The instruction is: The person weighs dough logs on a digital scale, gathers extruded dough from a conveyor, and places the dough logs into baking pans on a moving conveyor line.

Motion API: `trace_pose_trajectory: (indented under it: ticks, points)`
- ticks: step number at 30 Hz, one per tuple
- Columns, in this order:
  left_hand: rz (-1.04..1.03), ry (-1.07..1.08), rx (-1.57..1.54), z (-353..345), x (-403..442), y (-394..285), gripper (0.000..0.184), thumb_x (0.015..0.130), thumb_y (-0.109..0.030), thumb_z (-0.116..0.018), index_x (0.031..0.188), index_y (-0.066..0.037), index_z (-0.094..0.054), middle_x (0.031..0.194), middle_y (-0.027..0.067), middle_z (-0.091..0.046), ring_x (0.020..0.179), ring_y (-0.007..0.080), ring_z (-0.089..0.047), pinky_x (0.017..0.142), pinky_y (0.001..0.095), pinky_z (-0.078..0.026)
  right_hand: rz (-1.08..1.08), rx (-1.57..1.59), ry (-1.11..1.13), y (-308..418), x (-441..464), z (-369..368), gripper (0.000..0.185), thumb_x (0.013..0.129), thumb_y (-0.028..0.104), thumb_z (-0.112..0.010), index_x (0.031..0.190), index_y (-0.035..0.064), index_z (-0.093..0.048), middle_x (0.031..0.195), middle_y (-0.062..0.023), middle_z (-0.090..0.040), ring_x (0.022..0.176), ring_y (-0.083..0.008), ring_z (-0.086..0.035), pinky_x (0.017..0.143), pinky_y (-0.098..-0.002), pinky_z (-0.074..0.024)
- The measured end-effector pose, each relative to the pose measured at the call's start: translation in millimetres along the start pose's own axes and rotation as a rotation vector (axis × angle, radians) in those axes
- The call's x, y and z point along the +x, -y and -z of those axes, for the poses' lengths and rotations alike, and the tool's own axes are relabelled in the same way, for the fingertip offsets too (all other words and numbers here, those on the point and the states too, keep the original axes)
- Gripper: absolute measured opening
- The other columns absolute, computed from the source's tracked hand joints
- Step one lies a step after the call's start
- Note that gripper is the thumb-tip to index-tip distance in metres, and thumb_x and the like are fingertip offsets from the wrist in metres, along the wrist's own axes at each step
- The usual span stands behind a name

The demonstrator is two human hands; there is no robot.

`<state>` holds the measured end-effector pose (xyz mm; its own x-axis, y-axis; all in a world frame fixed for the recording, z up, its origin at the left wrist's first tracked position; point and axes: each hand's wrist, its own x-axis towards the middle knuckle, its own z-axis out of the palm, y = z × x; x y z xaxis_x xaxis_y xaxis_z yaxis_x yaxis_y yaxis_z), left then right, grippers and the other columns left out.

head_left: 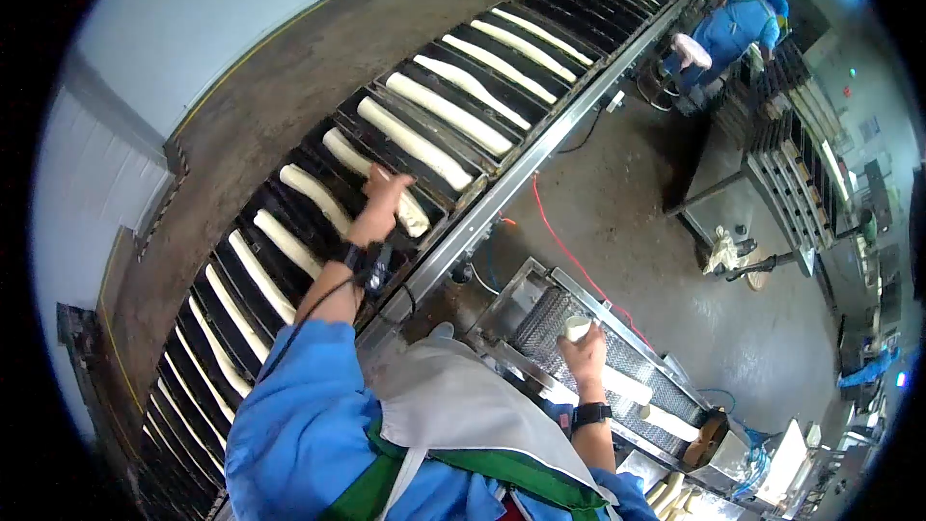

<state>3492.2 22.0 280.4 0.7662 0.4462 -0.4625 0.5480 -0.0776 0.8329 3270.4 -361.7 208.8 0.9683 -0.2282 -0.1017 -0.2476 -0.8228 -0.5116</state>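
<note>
Long pale sticks, like peeled root vegetables, lie one per slot across a dark slatted conveyor [434,217]. My left hand [384,201] is over one pale stick [349,151], its fingers closed around the middle. That stick lies in its slot, its rough near end showing past my hand. On my right, my right hand [585,359] grips another pale stick [577,328] by its upper end, the round cut face pointing up. Its lower part runs along a metal mesh belt [550,316], where a further pale stick [668,423] lies.
A steel rail [540,169] edges the conveyor. Two people in blue [733,29] are at its far end. Racks of slatted trays [791,174] stand on the right. A red hose [569,251] crosses the wet floor. More pale pieces [670,497] lie at bottom right.
</note>
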Motion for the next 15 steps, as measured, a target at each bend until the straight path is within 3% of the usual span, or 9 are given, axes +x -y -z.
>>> trace_pose_trajectory:
  ticks: [2,4,5,7,8,10,12,13,15]
  points:
    - [-0.164,0.102,-0.089,-13.0,5.4,54.2,0.097,0.073,-0.022,-0.067,0.147,-0.009,-0.006,0.147,0.0274,-0.009,0.132,0.0396,-0.025,0.103,0.0421,-0.031,-0.127,0.216,-0.017,-6.1,9.3,1.8,0.044,0.062,0.020,-0.074,0.096,-0.0017,-0.058,0.088,-0.0226,-0.062,0.086,-0.0405,-0.059,0.076,-0.0447,-0.0482]
    - [0.006,0.099,0.012,-24.0,-39.2,54.0,0.097,0.073,-0.020,-0.067,0.147,-0.007,-0.007,0.147,0.0284,-0.009,0.133,0.0389,-0.022,0.105,0.0387,-0.029,-0.152,0.308,-0.099,-2.4,15.9,13.6,0.039,0.063,0.018,-0.073,0.093,-0.0022,-0.060,0.085,-0.0199,-0.064,0.079,-0.0346,-0.062,0.072,-0.0408,-0.0489]
    - [-0.116,0.153,0.014,-26.1,-22.9,85.0,0.096,0.072,-0.018,-0.066,0.147,-0.004,-0.008,0.146,0.0282,-0.013,0.133,0.0363,-0.024,0.106,0.0362,-0.027,-0.226,0.468,-0.144,-6.9,20.8,17.2,0.038,0.063,0.019,-0.073,0.092,-0.0022,-0.060,0.083,-0.0174,-0.064,0.076,-0.0297,-0.062,0.070,-0.0384,-0.0490]
    - [-0.120,0.104,-0.008,-9.8,-63.6,62.9,0.093,0.071,-0.015,-0.065,0.146,-0.002,-0.010,0.143,0.0276,-0.023,0.130,0.0340,-0.031,0.106,0.0343,-0.027,-0.300,0.773,-0.287,-0.8,31.1,30.7,0.033,0.066,0.020,-0.072,0.089,-0.0009,-0.061,0.080,-0.0091,-0.064,0.071,-0.0174,-0.060,0.065,-0.0321,-0.0484]
    - [-0.102,0.111,-0.128,-4.5,-46.6,81.0,0.092,0.072,-0.013,-0.064,0.146,-0.002,-0.011,0.142,0.0274,-0.026,0.128,0.0339,-0.033,0.106,0.0340,-0.027,-0.302,0.689,-0.328,-0.9,43.8,39.3,0.029,0.068,0.018,-0.071,0.088,0.0003,-0.061,0.079,-0.0066,-0.063,0.071,-0.0161,-0.059,0.065,-0.0310,-0.0480]
    - [-0.027,0.121,-0.192,3.4,-80.1,52.7,0.090,0.075,-0.013,-0.063,0.147,-0.005,-0.009,0.146,0.0273,-0.016,0.134,0.0360,-0.024,0.107,0.0386,-0.026,-0.154,0.777,-0.387,12.1,69.9,69.3,0.027,0.070,0.019,-0.070,0.088,0.0013,-0.061,0.076,-0.0043,-0.062,0.070,-0.0147,-0.059,0.064,-0.0298,-0.0475]
    - [-0.003,-0.082,0.147,1.7,-64.4,74.7,0.091,0.078,-0.016,-0.064,0.147,-0.009,-0.005,0.149,0.0278,-0.003,0.139,0.0392,-0.009,0.108,0.0449,-0.023,0.039,0.702,-0.480,31.7,107.8,106.5,0.027,0.072,0.021,-0.071,0.088,0.0020,-0.061,0.076,-0.0035,-0.062,0.069,-0.0141,-0.058,0.062,-0.0291,-0.0471]
    - [-0.162,-0.042,0.073,3.9,-23.8,127.8,0.091,0.081,-0.021,-0.063,0.147,-0.012,-0.001,0.148,0.0279,0.009,0.139,0.0410,0.005,0.109,0.0492,-0.019,0.113,0.703,-0.514,36.1,132.2,127.7,0.027,0.073,0.024,-0.071,0.087,0.0031,-0.061,0.075,-0.0027,-0.062,0.067,-0.0133,-0.058,0.061,-0.0283,-0.0467]
    - [-0.161,-0.104,0.097,15.1,-49.2,107.5,0.091,0.082,-0.021,-0.063,0.147,-0.012,-0.001,0.148,0.0284,0.008,0.139,0.0411,0.005,0.110,0.0486,-0.017,0.135,0.824,-0.523,75.0,166.1,172.4,0.028,0.075,0.027,-0.072,0.089,0.0047,-0.061,0.075,-0.0015,-0.061,0.066,-0.0121,-0.057,0.060,-0.0271,-0.0463]
